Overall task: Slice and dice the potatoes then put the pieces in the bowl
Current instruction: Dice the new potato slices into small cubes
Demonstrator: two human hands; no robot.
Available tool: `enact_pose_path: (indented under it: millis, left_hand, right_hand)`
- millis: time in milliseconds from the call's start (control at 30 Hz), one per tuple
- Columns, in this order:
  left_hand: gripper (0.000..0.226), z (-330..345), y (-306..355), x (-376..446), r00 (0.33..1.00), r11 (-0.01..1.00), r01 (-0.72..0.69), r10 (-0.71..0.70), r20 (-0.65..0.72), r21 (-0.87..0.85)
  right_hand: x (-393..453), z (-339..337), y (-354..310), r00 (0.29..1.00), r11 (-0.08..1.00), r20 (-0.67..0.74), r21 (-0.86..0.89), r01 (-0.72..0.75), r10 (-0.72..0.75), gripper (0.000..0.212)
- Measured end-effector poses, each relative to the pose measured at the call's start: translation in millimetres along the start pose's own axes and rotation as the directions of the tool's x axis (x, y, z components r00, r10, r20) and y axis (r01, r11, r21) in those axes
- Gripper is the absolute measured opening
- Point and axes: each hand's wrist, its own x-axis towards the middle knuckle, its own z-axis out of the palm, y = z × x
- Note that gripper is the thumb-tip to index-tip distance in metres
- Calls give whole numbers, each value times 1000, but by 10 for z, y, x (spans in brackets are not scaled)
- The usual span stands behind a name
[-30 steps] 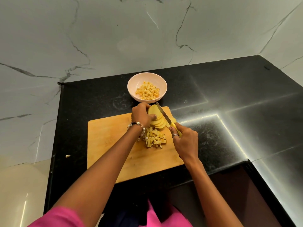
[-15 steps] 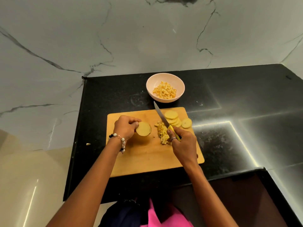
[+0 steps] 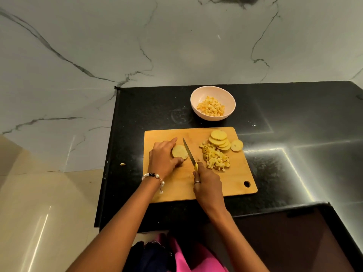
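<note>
A wooden cutting board (image 3: 176, 191) lies on the black counter. My left hand (image 3: 162, 157) holds a round potato slice (image 3: 179, 151) flat on the board's left part, thumb and fingers around it. My right hand (image 3: 207, 184) grips the yellow handle of a knife (image 3: 189, 152); its blade stands just right of that slice. A fan of potato slices (image 3: 220, 141) and one separate slice (image 3: 236, 145) lie at the board's far right. A heap of diced potato (image 3: 215, 159) sits below them. The pale bowl (image 3: 212, 95) behind the board holds diced pieces (image 3: 211, 108).
The black counter (image 3: 284, 154) ends at a left edge near the board, with a marble wall behind. A small potato scrap (image 3: 122, 164) lies on the pale floor left of the counter. A dark recessed panel (image 3: 294, 242) sits at the near right.
My left hand carried one slice from the stack to the left part of the board and set it down. The knife followed left and now stands beside that slice.
</note>
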Motion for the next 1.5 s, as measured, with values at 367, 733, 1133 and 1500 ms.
enact_pose_path:
  millis: [367, 733, 1133, 1500]
  left_hand:
    - [78, 96, -59, -31, 997, 995, -5, -2, -75, -100]
    - [72, 183, -115, -49, 986, 994, -45, 29, -162, -98]
    - [78, 175, -122, -47, 990, 994, -36, 21, -141, -105]
    - [80, 173, -134, -46, 990, 993, -41, 25, -142, -114]
  right_hand:
    - [-68, 83, -109, 991, 953, 101, -300, -50, 84, 53]
    - [-119, 80, -226, 977, 919, 183, -394, -28, 108, 55]
    - [-154, -31, -193, 989, 963, 90, -252, -93, 119, 55]
    - [23, 49, -138, 995, 966, 94, -258, -13, 38, 55]
